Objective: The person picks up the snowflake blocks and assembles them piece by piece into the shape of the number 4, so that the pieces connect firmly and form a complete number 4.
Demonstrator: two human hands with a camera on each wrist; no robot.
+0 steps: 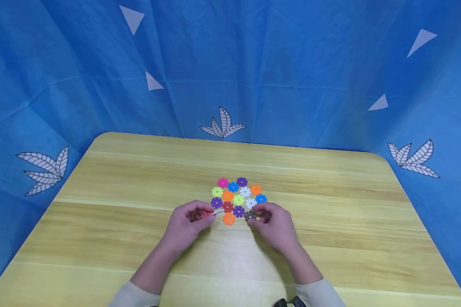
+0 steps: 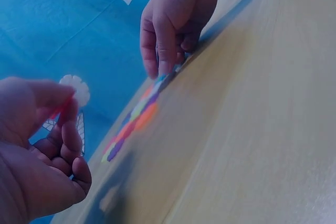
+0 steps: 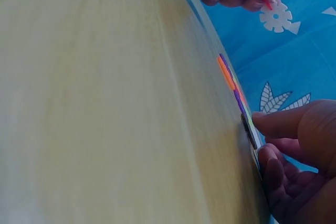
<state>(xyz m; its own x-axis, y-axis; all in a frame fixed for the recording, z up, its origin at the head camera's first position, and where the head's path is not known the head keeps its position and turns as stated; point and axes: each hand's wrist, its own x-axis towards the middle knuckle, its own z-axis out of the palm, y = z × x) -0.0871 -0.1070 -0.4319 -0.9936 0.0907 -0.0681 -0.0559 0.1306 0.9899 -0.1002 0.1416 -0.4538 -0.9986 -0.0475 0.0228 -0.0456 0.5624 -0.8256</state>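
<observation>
My left hand pinches a red notched plastic disc between thumb and fingertips, raised off the table. Slotted into it at an angle is a white notched disc, which shows its full face in the right wrist view. With thumb and forefinger my right hand takes the edges of a black notched disc lying at the near right of a group of discs. Beside that black disc lie a purple disc and a white disc, the latter partly behind my right fingers.
Several flat discs in orange, blue, green, pink and purple lie close together on the wooden table. A dark red disc and an orange disc sit near my left fingertips. A blue patterned cloth hangs behind the table.
</observation>
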